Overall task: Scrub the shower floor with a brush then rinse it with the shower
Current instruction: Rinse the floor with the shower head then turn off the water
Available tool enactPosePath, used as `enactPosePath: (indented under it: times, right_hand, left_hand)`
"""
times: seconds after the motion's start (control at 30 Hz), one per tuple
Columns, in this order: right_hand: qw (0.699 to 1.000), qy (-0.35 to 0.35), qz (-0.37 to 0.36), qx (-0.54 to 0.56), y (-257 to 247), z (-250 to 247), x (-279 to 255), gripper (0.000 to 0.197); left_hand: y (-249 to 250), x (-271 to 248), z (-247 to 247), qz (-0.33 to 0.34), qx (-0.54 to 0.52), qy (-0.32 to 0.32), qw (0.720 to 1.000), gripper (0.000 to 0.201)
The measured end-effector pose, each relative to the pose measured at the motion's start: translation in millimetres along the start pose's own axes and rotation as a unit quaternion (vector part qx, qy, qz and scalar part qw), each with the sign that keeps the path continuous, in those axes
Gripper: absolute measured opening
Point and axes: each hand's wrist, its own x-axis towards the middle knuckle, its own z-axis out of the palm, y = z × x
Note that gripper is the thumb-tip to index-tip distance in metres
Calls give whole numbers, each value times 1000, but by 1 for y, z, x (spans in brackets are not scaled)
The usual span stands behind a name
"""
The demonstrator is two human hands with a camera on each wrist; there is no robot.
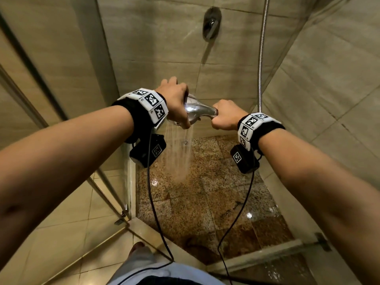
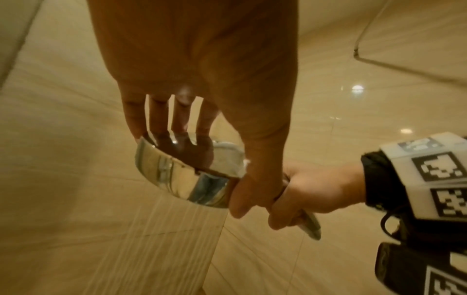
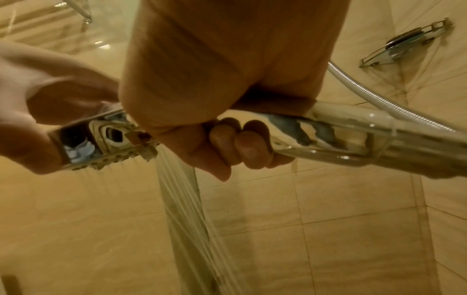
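Observation:
A chrome shower head (image 1: 192, 109) sprays water down onto the wet speckled shower floor (image 1: 205, 194). My left hand (image 1: 176, 99) grips the head from above, fingers over its top and thumb down its near side. My right hand (image 1: 225, 117) is curled round the handle. In the left wrist view the left hand (image 2: 202, 111) clasps the shower head (image 2: 182, 179), with the right hand (image 2: 310, 193) on the handle behind it. The right wrist view shows the right hand (image 3: 227, 143) wrapped on the handle (image 3: 353, 137) and the spray falling beside it. No brush is in view.
The metal hose (image 1: 261, 58) hangs along the right wall from the handle. A mixer valve (image 1: 211, 22) sits on the back wall and a corner shelf (image 3: 409, 42) higher up. The glass door frame (image 1: 107, 192) stands at left, the threshold (image 1: 257, 256) by my foot (image 1: 137, 246).

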Motion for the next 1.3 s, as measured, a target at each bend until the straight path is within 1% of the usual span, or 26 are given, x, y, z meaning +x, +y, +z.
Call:
enactPosePath:
  times: [0.07,0.17,0.27,0.33,0.47,0.57,0.73,0.8,0.83,0.9,1.0,1.07,1.13,1.3]
  right_hand:
    - [1000,-18,6,-10,2,-1,0,10]
    - [999,-29,15,-33,6,0,0,14]
    - [998,-16,7,-60,9,2,-1,16]
    - [997,7,3,-72,12,4,-1,17]
    - [995,44,-2,-90,16,4,1,16]
    - [994,23,-6,-103,15,-4,-1,16]
    - [991,-33,-2,-132,17,-18,-5,10]
    - [986,-46,-7,-158,18,-21,-6,10]
    - [984,-48,-9,-170,19,-22,-7,13]
    - [982,-35,-14,-184,22,-21,-8,17]
    - [986,11,-16,-166,31,-18,-9,21]
    - [988,32,-12,-149,36,-16,-8,22]
    - [988,40,-10,-147,38,-17,-8,20]
    - [990,32,-4,-140,45,-25,-9,18]
  left_hand:
    - [0,2,2,-6,-12,-16,1000,90]
    - [2,2,11,-8,-24,-24,999,93]
    - [5,1,17,1,-21,0,1000,98]
    - [7,0,18,12,-8,24,1000,102]
    - [11,-2,14,31,15,62,998,98]
    - [13,-2,13,15,-5,41,999,95]
    - [20,0,17,-17,-43,-24,999,91]
    - [24,0,21,-24,-56,-31,998,88]
    - [25,0,24,-25,-62,-31,997,87]
    - [28,0,29,-22,-68,-18,997,88]
    - [31,1,31,9,-44,55,997,96]
    - [33,1,26,32,-19,89,995,98]
    - [35,3,21,42,-7,94,995,97]
    - [41,5,20,39,-6,77,996,95]
